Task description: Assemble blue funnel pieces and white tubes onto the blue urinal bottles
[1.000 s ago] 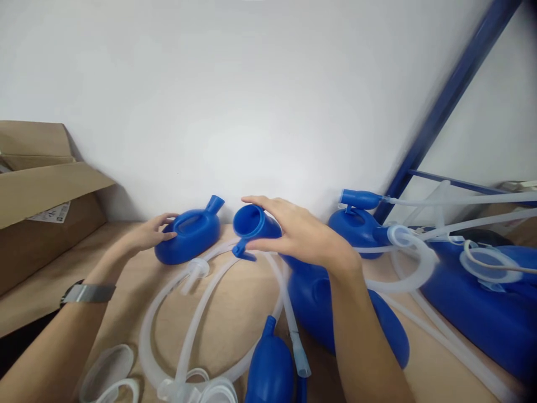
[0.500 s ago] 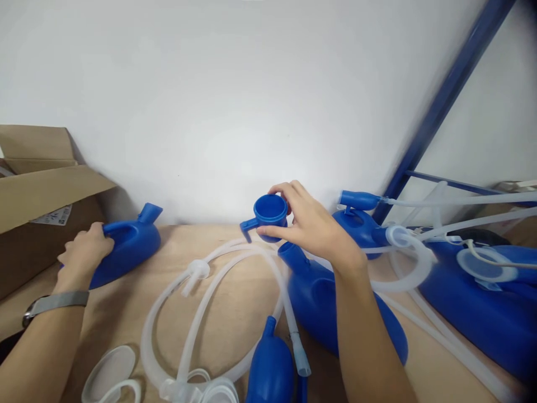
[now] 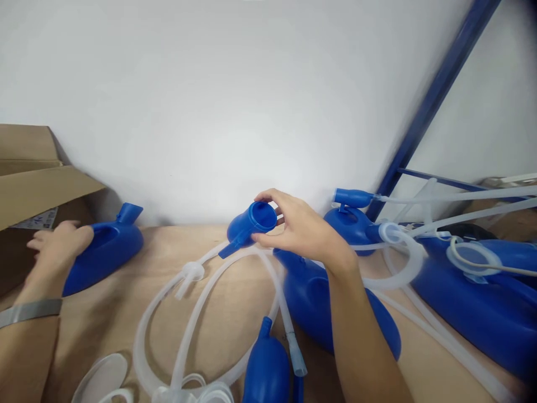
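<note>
Near the bench's (image 3: 226, 302) back edge, the blue cup (image 3: 241, 226) is gripped by thumb and fingers of the right hand (image 3: 302, 229), its open mouth, upward half a second ago, now tipping right! Leftward, one jug (image 3: 107, 254) of at least four has slid toward the single cardboard box (image 3: 46, 193), the left hand (image 3: 61, 246) at its rear, whether grasping or released I can't tell.

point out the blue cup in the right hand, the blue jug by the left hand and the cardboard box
blue cup (image 3: 243, 224), head view, outer wall
blue jug (image 3: 109, 257), head view, side of body
cardboard box (image 3: 48, 193), head view, outer flap
</note>
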